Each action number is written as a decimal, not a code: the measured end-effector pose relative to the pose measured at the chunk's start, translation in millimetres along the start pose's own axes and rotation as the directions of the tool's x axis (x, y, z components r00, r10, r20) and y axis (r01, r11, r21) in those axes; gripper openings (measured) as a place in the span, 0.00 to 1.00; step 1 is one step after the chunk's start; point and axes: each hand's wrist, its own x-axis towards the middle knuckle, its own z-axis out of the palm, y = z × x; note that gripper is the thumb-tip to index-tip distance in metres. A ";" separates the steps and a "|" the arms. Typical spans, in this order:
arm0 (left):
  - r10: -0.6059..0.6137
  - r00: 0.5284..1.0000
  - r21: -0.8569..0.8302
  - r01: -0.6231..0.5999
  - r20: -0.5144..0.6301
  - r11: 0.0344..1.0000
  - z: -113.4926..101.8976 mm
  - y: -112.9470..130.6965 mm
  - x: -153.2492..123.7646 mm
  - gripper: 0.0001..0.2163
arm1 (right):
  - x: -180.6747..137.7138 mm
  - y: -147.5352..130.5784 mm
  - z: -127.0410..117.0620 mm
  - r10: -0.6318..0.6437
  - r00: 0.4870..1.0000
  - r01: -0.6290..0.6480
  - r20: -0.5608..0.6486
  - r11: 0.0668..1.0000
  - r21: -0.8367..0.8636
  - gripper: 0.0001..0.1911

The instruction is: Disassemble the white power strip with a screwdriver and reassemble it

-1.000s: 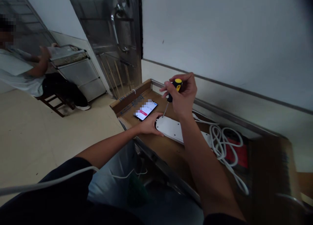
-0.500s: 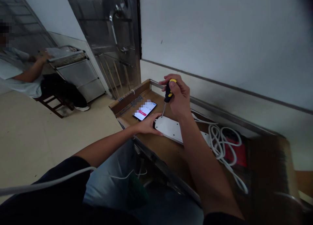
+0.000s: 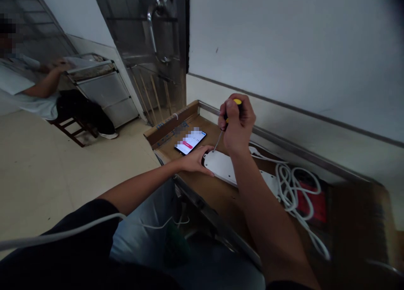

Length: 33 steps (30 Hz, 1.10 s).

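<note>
My right hand [image 3: 237, 117] is wrapped round the black and yellow handle of a screwdriver [image 3: 218, 140]. The screwdriver's tip meets a screw hole near the left end of a white power strip [image 3: 221, 163], which lies with its holed face up. That left end is gripped by my left hand [image 3: 196, 160], thumb along the near side and fingers at the far side. My right forearm hides the middle of the strip. A phone [image 3: 190, 142] with a lit screen rests just beyond my left hand.
A coiled white cord [image 3: 285, 184] lies at the strip's right end, over a red and black item [image 3: 311, 201]. The cardboard-lined table [image 3: 217, 197] has a raised rim and stands against the wall. Further left, a person [image 3: 34, 88] sits on a stool beside a rack [image 3: 109, 96].
My right hand has turned about the screwdriver's handle, hiding more of it, and the screwdriver leans more. My left hand keeps hold of the power strip. The whole view has shifted slightly.
</note>
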 end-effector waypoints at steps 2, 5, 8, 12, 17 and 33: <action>-0.003 1.000 -0.016 0.003 -0.005 1.000 0.7 -0.5 -0.2 0.51 | -0.4 1.2 1.3 -0.042 0.990 0.034 -0.136 0.997 -0.062 0.19; -0.003 1.000 -0.040 0.002 -0.021 0.999 1.1 -0.4 -0.7 0.51 | -1.6 1.8 1.2 -0.089 0.950 0.043 -0.301 0.987 -0.157 0.20; 0.006 0.999 -0.048 -0.008 -0.035 0.999 1.2 0.2 -1.0 0.50 | -2.2 1.0 -1.0 -0.074 0.952 0.027 -0.297 0.987 -0.159 0.20; 0.003 0.999 -0.071 -0.006 -0.044 0.997 1.7 1.1 -1.3 0.49 | 1.1 0.5 -8.5 -0.016 0.985 -0.005 -0.171 0.993 -0.121 0.20; 0.001 0.999 -0.056 -0.004 -0.047 0.998 1.7 3.4 -2.1 0.48 | 7.3 1.2 -20.9 -0.009 1.000 0.008 -0.002 0.997 -0.081 0.17; 0.014 0.998 -0.024 -0.016 -0.053 1.000 2.7 4.1 -1.5 0.48 | 6.5 -8.3 -16.0 0.128 0.983 -0.130 0.132 0.992 0.005 0.21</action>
